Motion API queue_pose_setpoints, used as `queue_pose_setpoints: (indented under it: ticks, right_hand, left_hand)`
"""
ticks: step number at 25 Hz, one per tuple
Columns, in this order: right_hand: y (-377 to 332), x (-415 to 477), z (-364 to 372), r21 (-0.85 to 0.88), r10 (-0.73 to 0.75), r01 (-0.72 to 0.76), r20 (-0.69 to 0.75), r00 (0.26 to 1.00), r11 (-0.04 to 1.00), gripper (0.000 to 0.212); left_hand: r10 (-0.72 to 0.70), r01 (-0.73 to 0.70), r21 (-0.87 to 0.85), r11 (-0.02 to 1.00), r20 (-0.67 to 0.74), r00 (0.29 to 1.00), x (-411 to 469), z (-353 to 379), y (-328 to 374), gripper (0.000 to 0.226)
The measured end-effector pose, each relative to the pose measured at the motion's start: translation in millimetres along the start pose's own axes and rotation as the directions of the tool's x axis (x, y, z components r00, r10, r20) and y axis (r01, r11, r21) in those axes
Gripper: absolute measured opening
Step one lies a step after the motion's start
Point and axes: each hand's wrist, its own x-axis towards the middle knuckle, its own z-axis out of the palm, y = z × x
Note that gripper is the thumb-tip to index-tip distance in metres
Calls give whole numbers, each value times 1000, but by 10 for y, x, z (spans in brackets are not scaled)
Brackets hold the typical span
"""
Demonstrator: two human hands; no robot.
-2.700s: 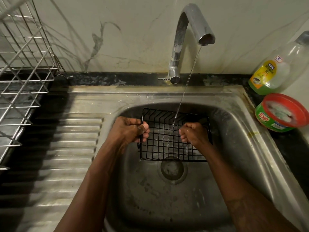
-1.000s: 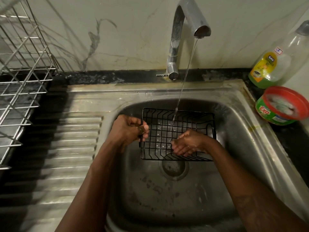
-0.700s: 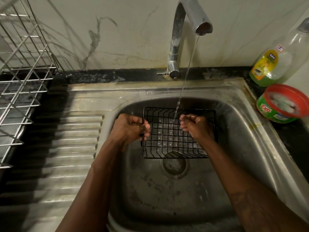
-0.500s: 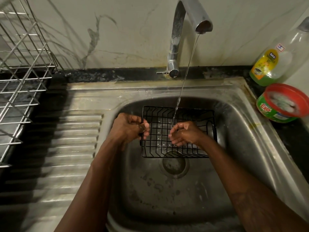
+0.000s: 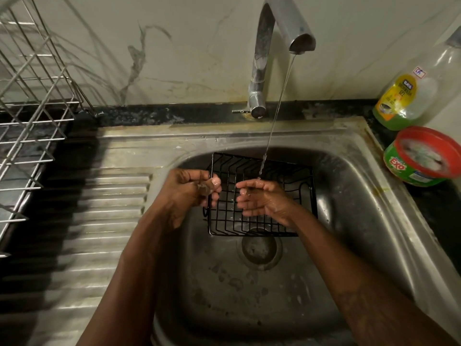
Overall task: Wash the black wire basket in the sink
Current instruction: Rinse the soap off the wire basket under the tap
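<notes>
The black wire basket (image 5: 225,218) is inside the steel sink (image 5: 354,201), in the back half of the bowl, its near edge just over the far rim of the drain (image 5: 259,248). The left hand (image 5: 189,193) grips the basket's left rim, fingers curled round the wire. The right hand (image 5: 262,198) is inside the basket with its fingers relaxed and slightly spread, holding nothing. Whether it touches the wire floor I cannot tell. A thin stream of water (image 5: 277,103) runs from the tap (image 5: 259,71) and lands on the top finger of the right hand. Left of the bowl lies the ridged draining board (image 5: 104,221), with a metal dish rack (image 5: 32,108) beyond it. On the dark worktop (image 5: 446,206) at the right stand 2 things: a bottle of dish soap (image 5: 404,96) and a green tub (image 5: 421,156) with a red rim.
</notes>
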Motion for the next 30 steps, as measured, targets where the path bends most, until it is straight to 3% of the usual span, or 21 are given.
queue_pose_setpoints:
  ticks: [2, 4, 6, 9, 11, 16, 18, 21, 23, 26, 30]
  right_hand:
    - [-37, 8, -106, -105, -44, 22, -220, 974, 994, 13]
    - [-20, 44, -221, -139, -166, 112, -484, 859, 984, 7]
    - [5, 104, -258, -186, -199, 113, -555, 808, 976, 12]
    - [18, 139, -276, -205, 3, -114, -475, 880, 972, 22]
    - [48, 95, -327, -400, 18, -177, -370, 929, 899, 23]
    - [205, 11, -175, -693, -164, -23, -202, 966, 720, 24]
    - [164, 50, -82, -689, -212, 22, -192, 958, 725, 15]
    - [-32, 6, -64, -675, -160, -11, -190, 969, 738, 6]
    - [-193, -68, -102, -766, -120, -50, -164, 979, 641, 7]
    - [-455, -253, -57, -923, -177, -96, -173, 969, 373, 21]
    - [-783, -476, 23, -965, -413, -41, -149, 898, 258, 44]
  left_hand:
    - [8, -8, 16, 1000, 3, 1000, -5, -6, -2, 8]
    - [8, -8, 25, 1000, 3, 1000, 4, -5, -11, 9]
    - [-7, 7, 20, 1000, -9, 1000, 19, -7, -29, 10]
    - [-34, 36, 73, 997, -32, 999, 46, 8, -77, 12]
    - [-58, 65, 105, 992, -66, 996, 51, 37, -107, 15]
    - [-113, 179, 244, 953, -260, 959, 95, 187, -128, 20]
    - [-142, 257, 331, 908, -334, 932, 141, 267, -124, 25]
    - [-220, 332, 312, 890, -342, 913, 232, 370, -172, 27]
    - [-266, 380, 298, 876, -361, 894, 293, 416, -201, 22]
    - [-287, 425, 381, 821, -367, 885, 405, 493, -102, 25]
    - [-327, 440, 565, 699, -294, 898, 748, 536, 75, 28]
